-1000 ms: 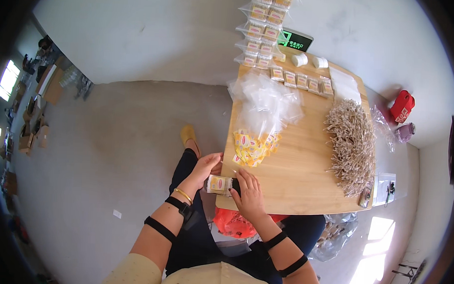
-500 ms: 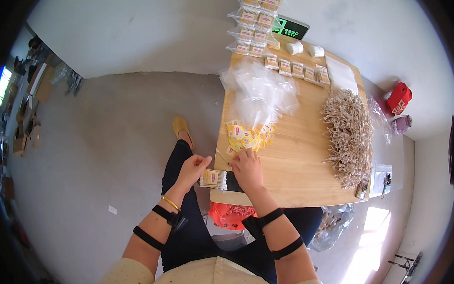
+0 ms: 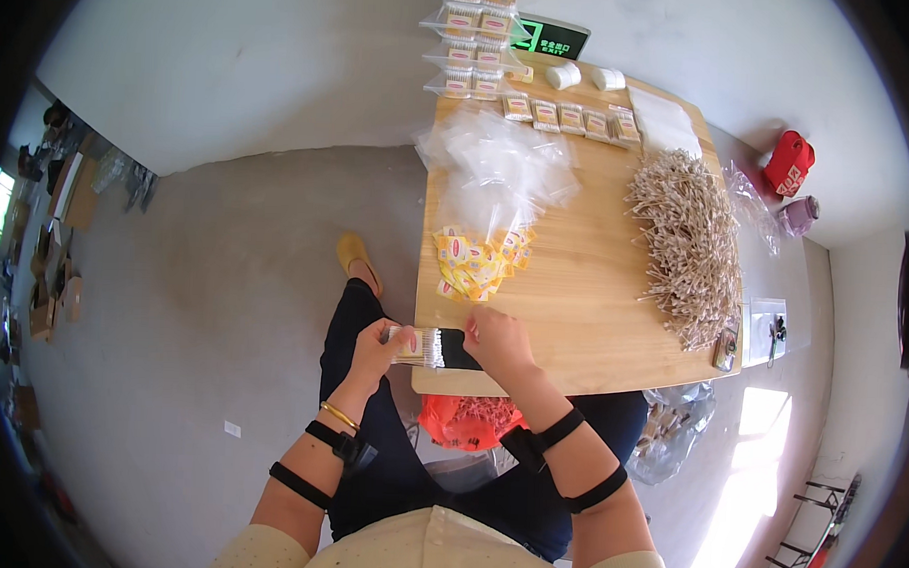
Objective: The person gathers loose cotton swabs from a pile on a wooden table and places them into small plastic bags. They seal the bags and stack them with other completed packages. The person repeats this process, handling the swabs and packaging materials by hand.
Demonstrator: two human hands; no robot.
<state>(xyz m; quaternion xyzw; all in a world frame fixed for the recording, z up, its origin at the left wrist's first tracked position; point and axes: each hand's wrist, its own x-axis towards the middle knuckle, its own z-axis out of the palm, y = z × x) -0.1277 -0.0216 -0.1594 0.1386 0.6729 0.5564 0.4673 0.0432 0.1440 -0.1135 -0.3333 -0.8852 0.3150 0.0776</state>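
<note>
A packet of cotton swabs (image 3: 412, 347) with a yellow-and-white label lies at the table's near left corner, jutting past the edge. My left hand (image 3: 372, 353) is closed on its left end, thumb on top. Against the packet's right end is a flat black piece (image 3: 460, 350). My right hand (image 3: 499, 340) is beside that piece, fingers curled together; whatever they pinch, if anything, is hidden. Just beyond lies a heap of yellow-and-white label cards (image 3: 470, 265), and behind it a pile of clear plastic bags (image 3: 498, 170).
Loose cotton swabs (image 3: 684, 247) form a big heap on the table's right. Swab packets (image 3: 570, 118) line the back, near two white rolls (image 3: 563, 76) and stacked bagged packets (image 3: 460, 56). A red bag (image 3: 465, 423) of swabs hangs below the near edge.
My left hand has come down onto the packet's left end and grips it. My right hand has drawn back from the label cards to the black piece. The whole view has shifted slightly.
</note>
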